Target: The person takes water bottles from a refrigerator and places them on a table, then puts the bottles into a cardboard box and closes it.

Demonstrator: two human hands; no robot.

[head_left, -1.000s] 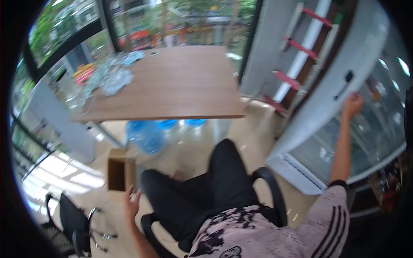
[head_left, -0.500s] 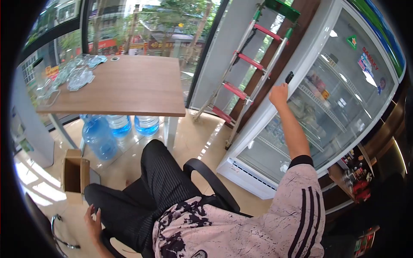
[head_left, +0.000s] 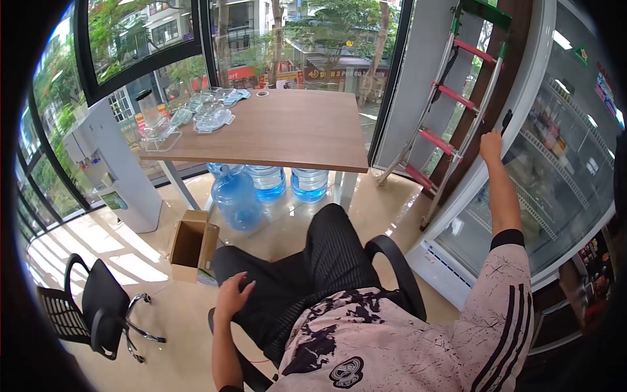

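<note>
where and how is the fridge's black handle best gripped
Probably around the middle of the black handle, coming from its lower left: it is short and narrow, runs lengthwise along the left edge of the fridge, and the right hand is just below it.

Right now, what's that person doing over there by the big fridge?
The person is sitting in a black chair, with the right arm stretched out to the tall fridge. The right hand is at the door's edge, by the dark handle; it's hard to see whether the fingers are gripping it. The door looks closed. The left hand is beside the left leg, with nothing visible in it. An open cardboard box stands on the floor near that knee.
</note>
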